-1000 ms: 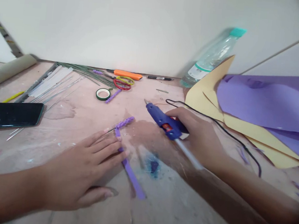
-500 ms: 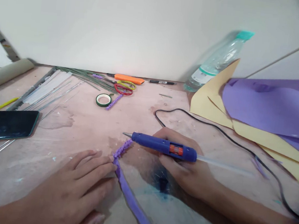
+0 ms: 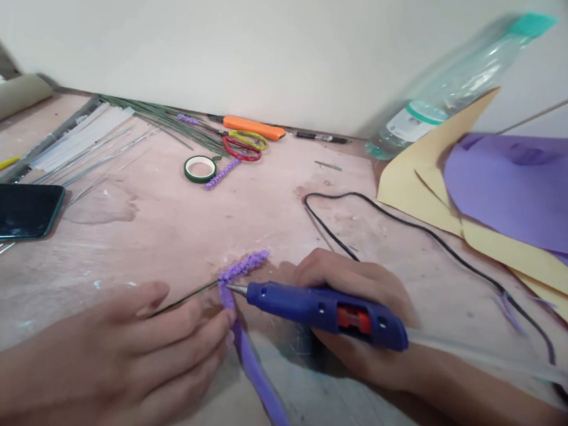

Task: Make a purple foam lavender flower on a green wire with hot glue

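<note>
In the head view, the right hand [image 3: 358, 278] grips the glue gun [image 3: 295, 304], and its tip is at the purple strip [image 3: 260, 385], just below the purple spike [image 3: 246, 266]. The left hand [image 3: 164, 355] lies over the stem [image 3: 185, 295], fingers at the strip; whether they pinch, one cannot tell. This seems the gluing step; the next move calls for steady tip and flat strip.

The right hand [image 3: 359, 314] holds a blue glue gun [image 3: 319, 310], its nozzle at the upper end of a purple strip [image 3: 258, 374]. The left hand [image 3: 150, 354] steadies that strip and a thin stem [image 3: 188, 295], left of the glue gun. Beyond the glue gun lie green tape [image 3: 200, 169] and scissors [image 3: 243, 147]; to its right, purple sheets [image 3: 527, 189].
</note>
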`<state>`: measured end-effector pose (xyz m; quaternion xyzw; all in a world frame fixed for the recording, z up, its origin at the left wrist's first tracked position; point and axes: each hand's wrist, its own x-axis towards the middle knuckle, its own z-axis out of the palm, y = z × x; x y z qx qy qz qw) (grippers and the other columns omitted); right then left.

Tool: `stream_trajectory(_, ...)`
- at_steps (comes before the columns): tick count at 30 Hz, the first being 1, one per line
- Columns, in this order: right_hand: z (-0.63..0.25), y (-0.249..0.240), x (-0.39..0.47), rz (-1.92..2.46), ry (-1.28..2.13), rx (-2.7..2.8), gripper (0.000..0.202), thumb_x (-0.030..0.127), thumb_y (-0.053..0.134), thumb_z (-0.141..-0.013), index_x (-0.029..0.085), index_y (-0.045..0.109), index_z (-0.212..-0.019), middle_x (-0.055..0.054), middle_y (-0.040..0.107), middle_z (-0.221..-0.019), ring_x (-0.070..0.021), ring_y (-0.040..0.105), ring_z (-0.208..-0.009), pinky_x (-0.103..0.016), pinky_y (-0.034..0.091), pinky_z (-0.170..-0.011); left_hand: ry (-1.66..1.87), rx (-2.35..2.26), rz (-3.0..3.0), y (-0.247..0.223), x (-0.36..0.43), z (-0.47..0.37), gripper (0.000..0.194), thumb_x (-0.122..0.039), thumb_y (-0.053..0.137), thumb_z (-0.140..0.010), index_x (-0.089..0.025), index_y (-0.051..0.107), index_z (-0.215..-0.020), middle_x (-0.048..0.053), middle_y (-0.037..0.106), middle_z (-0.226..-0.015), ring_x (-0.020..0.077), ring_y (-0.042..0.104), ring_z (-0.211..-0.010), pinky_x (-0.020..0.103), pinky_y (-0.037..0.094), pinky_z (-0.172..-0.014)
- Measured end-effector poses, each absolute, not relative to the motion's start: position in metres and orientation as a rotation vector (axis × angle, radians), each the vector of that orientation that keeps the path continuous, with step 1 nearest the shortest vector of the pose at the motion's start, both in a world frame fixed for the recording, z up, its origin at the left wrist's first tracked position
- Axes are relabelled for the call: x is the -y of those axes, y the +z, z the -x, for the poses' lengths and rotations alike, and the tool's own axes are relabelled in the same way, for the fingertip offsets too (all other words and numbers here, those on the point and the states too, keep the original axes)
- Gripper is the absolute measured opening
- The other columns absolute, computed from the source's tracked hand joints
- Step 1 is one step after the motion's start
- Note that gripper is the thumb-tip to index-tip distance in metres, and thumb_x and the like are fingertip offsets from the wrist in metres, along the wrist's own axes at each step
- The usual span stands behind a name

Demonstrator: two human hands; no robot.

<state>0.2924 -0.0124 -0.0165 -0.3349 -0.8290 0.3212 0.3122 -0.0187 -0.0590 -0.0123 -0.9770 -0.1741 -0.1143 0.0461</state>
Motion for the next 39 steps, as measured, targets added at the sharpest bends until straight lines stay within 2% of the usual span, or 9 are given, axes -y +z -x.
stream_trajectory(3,-0.292,-0.016,0.013,0.890,0.823,2.232,0.009,0.025,0.065,-0.086,0.025,0.062,-0.095,-0.003,0.067,-0.082,-0.0184,0.064,-0.069,-0.030,0.048,-0.061,-0.328,0.553,2.981,-0.011,0.062,0.013,0.035,-0.013,0.043,-0.105,-0.014,0.063,-0.134,0.006,0.069,-0.142,0.0248,0.068,-0.113,0.042,0.051,-0.073)
stream_trajectory(6,-0.291,-0.016,0.010,0.826,0.821,2.293,0.013,0.022,0.064,-0.086,0.025,0.062,-0.099,-0.004,0.069,-0.086,-0.0186,0.066,-0.071,-0.029,0.049,-0.061,-0.320,0.548,3.060,-0.011,0.058,0.008,0.033,-0.017,0.045,-0.103,-0.010,0.065,-0.130,0.011,0.071,-0.139,0.0258,0.073,-0.096,0.041,0.053,-0.063)
stream_trajectory(9,-0.291,-0.017,0.008,0.821,0.795,2.309,0.011,0.022,0.064,-0.087,0.025,0.062,-0.098,-0.003,0.067,-0.084,-0.0171,0.064,-0.069,-0.028,0.048,-0.060,-0.361,0.589,3.101,-0.012,0.056,0.006,0.029,-0.016,0.043,-0.102,-0.012,0.069,-0.115,0.013,0.072,-0.136,0.0235,0.074,-0.079,0.040,0.052,-0.055)
stream_trajectory(11,-0.291,-0.018,0.008,0.818,0.764,2.314,0.010,0.022,0.065,-0.087,0.025,0.061,-0.096,-0.002,0.065,-0.081,-0.0159,0.062,-0.067,-0.027,0.047,-0.060,-0.382,0.621,3.118,-0.013,0.057,0.007,0.027,-0.016,0.043,-0.102,-0.014,0.069,-0.108,0.013,0.071,-0.138,0.0229,0.072,-0.074,0.041,0.053,-0.055)
stream_trajectory(18,-0.289,-0.016,0.008,0.841,0.735,2.340,0.011,0.021,0.062,-0.086,0.025,0.057,-0.095,-0.002,0.064,-0.080,-0.0167,0.062,-0.065,-0.029,0.047,-0.058,-0.334,0.611,3.172,-0.012,0.055,0.010,0.026,-0.016,0.046,-0.101,-0.015,0.068,-0.113,0.011,0.068,-0.141,0.0206,0.071,-0.079,0.040,0.056,-0.067)
stream_trajectory(24,-0.288,-0.017,0.008,0.794,0.712,2.359,0.017,0.018,0.062,-0.084,0.025,0.057,-0.098,-0.002,0.064,-0.082,-0.0165,0.062,-0.068,-0.028,0.047,-0.059,-0.306,0.606,3.167,-0.011,0.054,0.010,0.027,-0.014,0.046,-0.099,-0.016,0.067,-0.116,0.010,0.068,-0.141,0.0216,0.069,-0.074,0.041,0.055,-0.062)
stream_trajectory(34,-0.287,-0.016,0.010,0.847,0.722,2.355,0.007,0.020,0.059,-0.089,0.025,0.055,-0.092,0.000,0.060,-0.081,-0.0142,0.056,-0.064,-0.029,0.041,-0.058,-0.278,0.586,3.161,-0.012,0.056,0.011,0.025,-0.017,0.049,-0.100,-0.015,0.068,-0.115,0.013,0.067,-0.142,0.0213,0.070,-0.081,0.039,0.057,-0.068)
stream_trajectory(39,-0.287,-0.016,0.009,0.840,0.758,2.349,0.010,0.020,0.061,-0.088,0.025,0.055,-0.094,0.000,0.060,-0.080,-0.0136,0.054,-0.061,-0.028,0.041,-0.057,-0.234,0.535,3.153,-0.015,0.058,0.015,0.031,-0.018,0.056,-0.097,-0.015,0.067,-0.125,0.013,0.064,-0.145,0.0220,0.069,-0.089,0.038,0.058,-0.073)
